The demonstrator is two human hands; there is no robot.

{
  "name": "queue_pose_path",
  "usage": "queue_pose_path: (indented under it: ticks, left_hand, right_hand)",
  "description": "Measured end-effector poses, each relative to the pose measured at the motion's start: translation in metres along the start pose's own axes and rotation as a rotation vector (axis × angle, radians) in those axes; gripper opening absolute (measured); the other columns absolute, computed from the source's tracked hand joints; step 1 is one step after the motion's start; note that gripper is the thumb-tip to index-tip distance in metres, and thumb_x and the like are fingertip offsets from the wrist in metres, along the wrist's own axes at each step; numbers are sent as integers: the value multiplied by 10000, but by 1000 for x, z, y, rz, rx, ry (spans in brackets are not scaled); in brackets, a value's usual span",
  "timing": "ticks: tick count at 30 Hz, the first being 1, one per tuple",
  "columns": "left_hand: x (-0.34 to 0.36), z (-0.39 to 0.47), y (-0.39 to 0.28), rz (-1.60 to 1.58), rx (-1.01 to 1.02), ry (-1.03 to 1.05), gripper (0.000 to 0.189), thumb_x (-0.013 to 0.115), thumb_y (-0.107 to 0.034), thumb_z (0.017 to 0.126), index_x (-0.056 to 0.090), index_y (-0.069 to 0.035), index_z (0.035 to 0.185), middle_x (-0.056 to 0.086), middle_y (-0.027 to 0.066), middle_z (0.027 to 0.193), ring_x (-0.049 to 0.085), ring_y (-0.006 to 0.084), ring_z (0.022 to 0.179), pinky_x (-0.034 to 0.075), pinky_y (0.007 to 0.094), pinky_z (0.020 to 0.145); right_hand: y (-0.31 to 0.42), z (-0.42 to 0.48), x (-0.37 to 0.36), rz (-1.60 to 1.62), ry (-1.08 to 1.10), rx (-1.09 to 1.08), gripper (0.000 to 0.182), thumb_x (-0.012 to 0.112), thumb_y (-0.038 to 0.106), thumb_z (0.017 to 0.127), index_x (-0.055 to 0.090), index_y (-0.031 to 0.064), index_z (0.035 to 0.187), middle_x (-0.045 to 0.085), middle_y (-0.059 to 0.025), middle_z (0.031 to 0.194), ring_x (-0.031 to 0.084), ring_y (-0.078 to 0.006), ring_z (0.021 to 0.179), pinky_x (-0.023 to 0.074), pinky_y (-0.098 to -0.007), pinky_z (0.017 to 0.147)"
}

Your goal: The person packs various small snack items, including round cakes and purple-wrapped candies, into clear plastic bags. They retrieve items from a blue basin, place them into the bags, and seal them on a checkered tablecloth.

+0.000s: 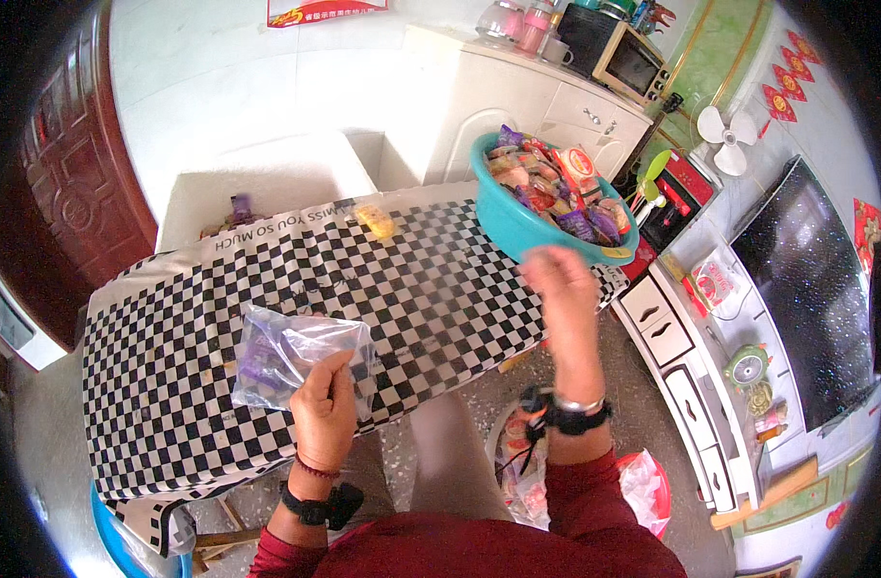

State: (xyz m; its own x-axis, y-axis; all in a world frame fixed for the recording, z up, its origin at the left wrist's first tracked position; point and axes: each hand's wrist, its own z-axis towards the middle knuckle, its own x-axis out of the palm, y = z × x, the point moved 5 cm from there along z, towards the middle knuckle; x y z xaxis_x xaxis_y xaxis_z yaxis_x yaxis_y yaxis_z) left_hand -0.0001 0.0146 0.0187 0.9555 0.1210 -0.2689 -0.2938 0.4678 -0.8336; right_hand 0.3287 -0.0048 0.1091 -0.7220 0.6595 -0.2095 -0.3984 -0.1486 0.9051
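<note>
My left hand [325, 404] pinches a clear plastic bag [303, 339] by its edge, over the near side of the table. Through the film a purple packet [259, 361] shows, probably inside the bag. My right hand [559, 278] is blurred in front of a turquoise plastic basin [512, 227]; its fingers look bent, and whether they hold anything is unclear. Small wrapped snacks [548, 180] in purple, red and clear wrappers fill the basin. Farther back on the table lies a yellow packet [374, 220], apart from both hands.
A black-and-white checked cloth [426, 289] covers the table. Beyond its far edge stands a white open box [267, 173] with purple packets partly visible. Below my right forearm, a container with packets [520, 462] and a red bin [657, 498] stand on the floor. Drawers [664, 332] stand at right.
</note>
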Motion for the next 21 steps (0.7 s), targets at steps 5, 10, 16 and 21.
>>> queue_pose_path:
  ticks: [5, 10, 16, 21]
  left_hand:
    - [-1, -1, 2, 3, 13, 8, 164, 633, -1, 976, 730, -40, 1103, 693, 123, 772, 638, 131, 661, 515, 282, 629]
    - [-2, 0, 1, 23, -20, 54, 171, 625, -6, 981, 728, -34, 1114, 691, 120, 769, 635, 132, 659, 514, 283, 626]
    - [-2, 1, -1, 19, -9, 72, 178, 625, -6, 979, 726, -28, 1124, 700, 126, 778, 656, 147, 669, 523, 290, 634]
    - [-3, 0, 3, 34, -29, 80, 178, 627, -10, 977, 725, -28, 1124, 714, 140, 801, 686, 159, 693, 534, 296, 649]
  right_hand:
    - [-35, 95, -86, -593, -416, -305, 272, 699, 100, 895, 683, -10, 1143, 713, -180, 1131, 695, -322, 1044, 540, -409, 931]
    - [-53, 141, -96, -903, -262, -254, 379, 685, 135, 854, 676, 61, 1225, 690, -192, 1223, 659, -387, 1131, 522, -468, 980]
    - [-70, 167, -103, -1072, -284, -285, 278, 640, 254, 916, 729, 158, 1162, 723, -133, 1177, 677, -365, 1084, 545, -479, 909]
    - [-68, 161, -107, -895, -485, -323, 229, 581, 222, 979, 751, 89, 1056, 739, -192, 998, 706, -401, 931, 551, -480, 821]
